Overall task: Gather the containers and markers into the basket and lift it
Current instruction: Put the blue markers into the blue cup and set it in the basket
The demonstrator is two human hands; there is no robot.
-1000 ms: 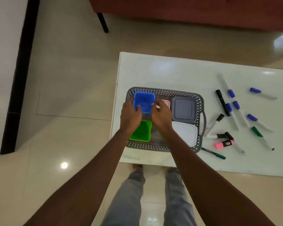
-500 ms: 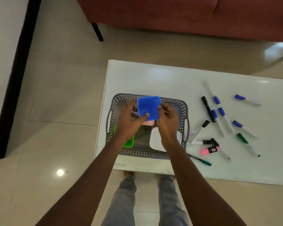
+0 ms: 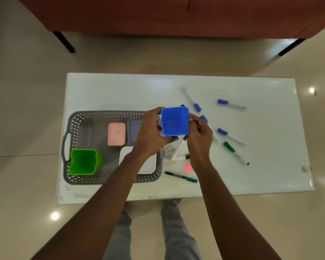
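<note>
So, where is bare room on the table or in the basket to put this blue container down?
Free: the far strip of the table behind the basket; the table's right end beyond the green marker; inside the basket, the left far corner bordered by the pink container and green container. Crowded: the markers scattered right of the basket, under the blue container.

White table [image 3: 120, 91]: basket [image 3: 105, 113], perhaps ten markers [image 3: 231, 136]
</note>
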